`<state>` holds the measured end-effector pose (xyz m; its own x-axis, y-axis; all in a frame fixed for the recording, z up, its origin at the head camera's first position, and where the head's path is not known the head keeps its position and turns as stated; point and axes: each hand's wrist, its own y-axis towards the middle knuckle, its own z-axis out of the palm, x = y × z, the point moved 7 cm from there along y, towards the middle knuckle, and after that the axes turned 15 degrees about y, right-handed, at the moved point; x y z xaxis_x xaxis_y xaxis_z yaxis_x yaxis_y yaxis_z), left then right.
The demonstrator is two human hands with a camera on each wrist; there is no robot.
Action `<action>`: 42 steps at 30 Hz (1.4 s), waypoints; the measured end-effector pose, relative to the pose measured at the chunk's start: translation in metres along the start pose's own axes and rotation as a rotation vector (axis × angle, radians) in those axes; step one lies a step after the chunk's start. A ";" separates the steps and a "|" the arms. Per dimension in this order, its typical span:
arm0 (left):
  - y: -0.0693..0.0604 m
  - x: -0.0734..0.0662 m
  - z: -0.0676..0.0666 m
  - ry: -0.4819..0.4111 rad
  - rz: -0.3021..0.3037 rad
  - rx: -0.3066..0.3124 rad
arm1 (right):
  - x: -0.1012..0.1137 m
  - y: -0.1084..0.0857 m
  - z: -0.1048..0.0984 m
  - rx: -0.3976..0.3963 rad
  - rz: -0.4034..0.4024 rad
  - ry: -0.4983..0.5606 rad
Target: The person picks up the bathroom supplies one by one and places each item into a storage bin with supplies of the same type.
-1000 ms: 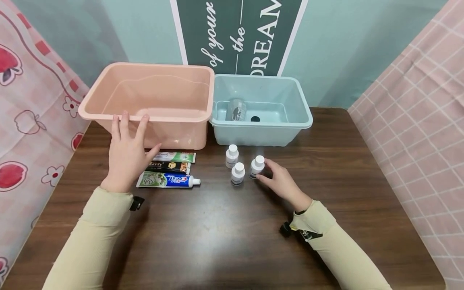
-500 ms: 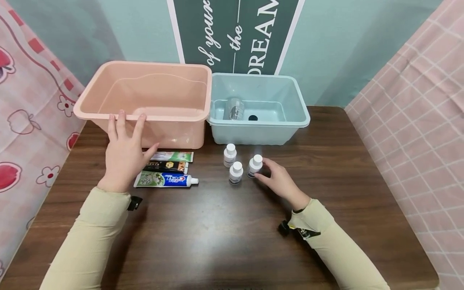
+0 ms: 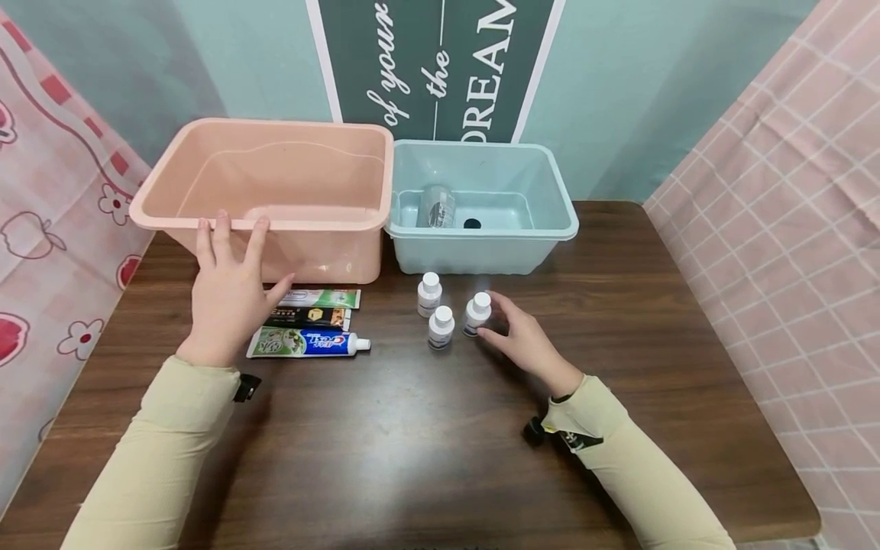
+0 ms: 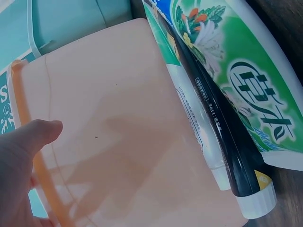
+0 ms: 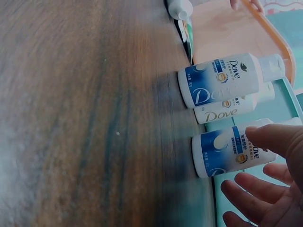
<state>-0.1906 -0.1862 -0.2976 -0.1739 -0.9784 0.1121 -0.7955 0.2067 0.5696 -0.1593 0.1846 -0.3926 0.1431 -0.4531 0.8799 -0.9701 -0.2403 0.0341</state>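
Observation:
My left hand (image 3: 227,302) rests its fairly straight fingers on the front rim of a pink plastic bin (image 3: 323,248), thumb spread away. Just in front of that bin lie three toothpaste tubes: a green-and-white one (image 3: 337,298), a black one (image 3: 316,317) and a blue-and-green one (image 3: 302,343). My right hand (image 3: 529,344) holds a small white Dove bottle (image 5: 222,149) between thumb and index finger, while the other fingers stay loose. The bottle stands upright on the table. Two more white bottles, the rear one (image 3: 429,296) and the front one (image 3: 441,330), stand to its left.
Right of the pink bin stands a light blue bin (image 3: 481,252), close against it. Inside lie a clear bottle (image 3: 438,206) and a small black round thing (image 3: 472,223). The wooden table (image 3: 385,451) has cloth hangings on three sides.
The whole scene has drifted slightly left in the head view. Both hands keep their places, the left at the pink bin's rim and the right at the bottle.

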 end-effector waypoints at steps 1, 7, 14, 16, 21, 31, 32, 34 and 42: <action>-0.001 0.000 0.000 0.002 0.001 0.003 | 0.000 0.001 0.001 0.004 0.005 -0.001; 0.000 0.001 0.002 0.002 0.003 0.023 | -0.001 0.003 0.004 -0.001 0.011 -0.041; -0.002 0.003 0.004 0.006 -0.006 0.033 | -0.001 0.007 0.006 -0.001 0.004 -0.059; -0.002 0.004 0.004 0.007 -0.009 0.034 | -0.001 0.008 0.006 0.001 0.007 -0.062; 0.000 0.004 0.004 0.017 -0.007 0.033 | -0.001 0.010 0.005 0.001 0.009 -0.061; 0.000 0.000 0.004 0.021 -0.007 0.053 | -0.004 0.009 0.003 0.013 -0.007 -0.058; 0.001 0.000 0.003 0.021 -0.007 0.048 | -0.003 0.009 0.002 0.011 -0.014 -0.057; 0.001 0.000 0.002 0.022 -0.010 0.042 | -0.002 0.010 0.002 0.014 -0.020 -0.056; 0.000 0.003 0.005 0.026 -0.029 0.050 | -0.003 0.011 0.003 0.033 -0.007 -0.062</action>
<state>-0.1939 -0.1887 -0.3016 -0.1353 -0.9838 0.1175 -0.8283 0.1774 0.5314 -0.1701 0.1811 -0.3962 0.1626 -0.5036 0.8485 -0.9621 -0.2716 0.0232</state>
